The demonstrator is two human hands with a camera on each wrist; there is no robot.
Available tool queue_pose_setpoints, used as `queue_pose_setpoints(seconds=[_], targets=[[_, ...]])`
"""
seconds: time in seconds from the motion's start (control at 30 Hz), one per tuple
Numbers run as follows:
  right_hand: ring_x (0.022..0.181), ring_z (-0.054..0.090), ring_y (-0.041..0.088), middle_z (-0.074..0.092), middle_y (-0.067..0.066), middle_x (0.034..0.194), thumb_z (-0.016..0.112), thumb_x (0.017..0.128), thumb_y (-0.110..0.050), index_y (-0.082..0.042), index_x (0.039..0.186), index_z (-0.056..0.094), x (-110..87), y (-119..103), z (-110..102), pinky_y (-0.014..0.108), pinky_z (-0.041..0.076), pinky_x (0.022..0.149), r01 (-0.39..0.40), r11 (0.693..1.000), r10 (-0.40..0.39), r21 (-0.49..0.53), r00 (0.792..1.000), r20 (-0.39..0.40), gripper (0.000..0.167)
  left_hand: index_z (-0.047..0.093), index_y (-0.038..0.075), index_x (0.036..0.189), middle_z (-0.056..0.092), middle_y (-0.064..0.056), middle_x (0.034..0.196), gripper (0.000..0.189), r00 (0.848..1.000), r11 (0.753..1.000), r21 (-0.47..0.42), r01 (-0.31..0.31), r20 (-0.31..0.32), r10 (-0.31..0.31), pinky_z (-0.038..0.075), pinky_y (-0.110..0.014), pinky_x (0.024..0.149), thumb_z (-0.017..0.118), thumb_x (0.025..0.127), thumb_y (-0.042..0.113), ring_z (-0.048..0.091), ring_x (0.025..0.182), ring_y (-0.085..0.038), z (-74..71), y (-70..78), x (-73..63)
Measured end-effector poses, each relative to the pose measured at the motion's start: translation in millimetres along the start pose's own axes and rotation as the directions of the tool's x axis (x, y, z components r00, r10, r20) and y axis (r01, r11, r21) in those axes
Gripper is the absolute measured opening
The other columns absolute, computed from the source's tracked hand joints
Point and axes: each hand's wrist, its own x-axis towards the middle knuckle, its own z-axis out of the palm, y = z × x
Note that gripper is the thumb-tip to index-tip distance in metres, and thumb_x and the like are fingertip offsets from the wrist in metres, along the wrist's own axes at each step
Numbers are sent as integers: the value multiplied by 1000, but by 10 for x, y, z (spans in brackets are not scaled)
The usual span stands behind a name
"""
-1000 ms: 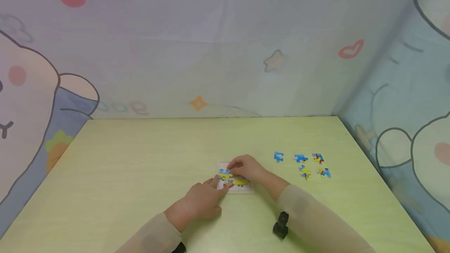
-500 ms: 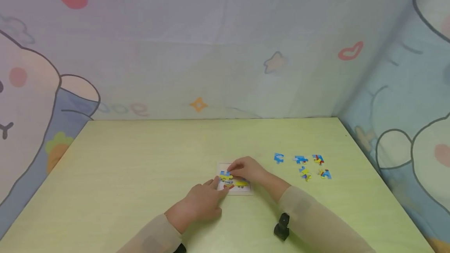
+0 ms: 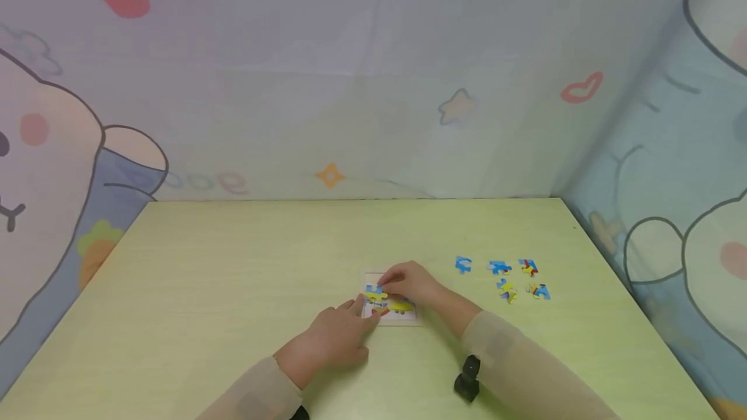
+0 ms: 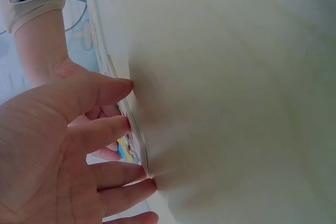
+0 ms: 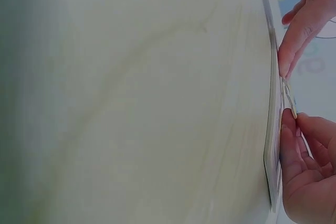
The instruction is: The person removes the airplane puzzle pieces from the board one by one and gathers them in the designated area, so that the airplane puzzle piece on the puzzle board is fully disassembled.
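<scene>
Blue-yellow piece still in right fingers

The head view looks forward and down; close, low wrist views share the fingers.

The table is showing a pale wood-like grain, and its surface is looking smooth and mostly matt. The puzzle board is appearing as a thin, stiff, card-like sheet with a smooth edge. The loose puzzle pieces are looking like printed card, flat and smooth. The backdrop is hanging as matt printed cloth, lightly creased. The sleeves are looking like soft, matt fabric, and the black wrist cameras are resembling hard plastic.
</scene>
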Motion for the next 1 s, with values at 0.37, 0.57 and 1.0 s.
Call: queue_pose_setpoints(seconds=[0.37,0.57,1.0], targets=[[73,59,14,66,3,88,65,87,-10,-5,93,70,-94,144,-159,27,51,69,-8,997,8,72,1000,-9,10,50,21,137,39,-21,142,58,1000,999,-22,25,18,-25,46,-40,76,62,81,27,44,124,-30,-3,13,-5],[74,59,15,66,3,90,65,86,-10,-4,95,70,-173,274,-322,27,51,69,-42,994,45,100,998,-34,11,50,21,136,38,-20,142,57,999,999,-23,28,19,-27,46,-40,80,61,81,28,44,125,-30,-11,16,6],[81,61,14,65,5,96,65,86,-9,-1,98,69,-380,448,-664,29,52,74,-89,990,98,108,992,-80,14,51,19,135,39,-19,142,55,1000,1000,12,7,16,-7,43,-45,91,61,82,31,41,128,-30,-1,13,-9]])
